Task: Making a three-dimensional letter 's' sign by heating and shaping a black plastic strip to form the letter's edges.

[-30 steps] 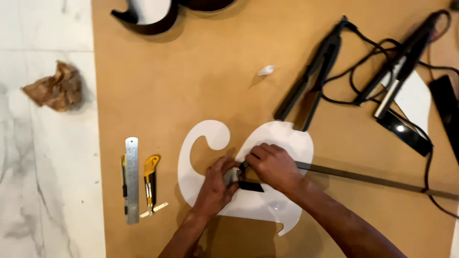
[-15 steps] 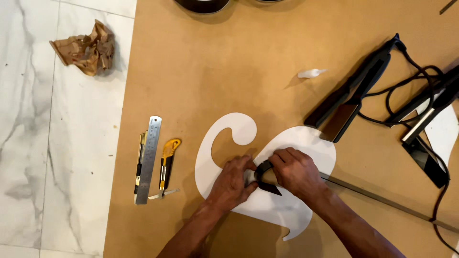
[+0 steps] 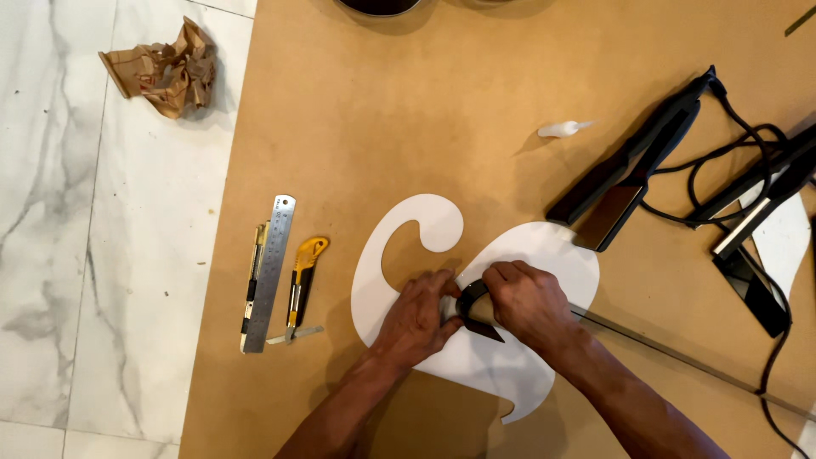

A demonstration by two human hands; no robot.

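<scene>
Since a second ago: left hand point(image 3: 416, 316) and right hand point(image 3: 525, 302) stay put, fingers clamped on black strip point(image 3: 473, 303) against white curved cutout point(image 3: 442, 225); work continues at the same spot.

A large brown board point(image 3: 408, 127), smooth and matte like fibreboard, fills most of the view and serves as the work surface. Its straight left edge runs well to the left of the hands, slanting slightly from top to bottom. Beyond that edge lies a floor point(image 3: 93, 272) of pale white marble tiles with faint grey veins and thin grout lines. The light is soft and even, coming from above, with short shadows falling just beside whatever lies on the board. No walls, windows or furniture show, as the view looks straight down.
</scene>
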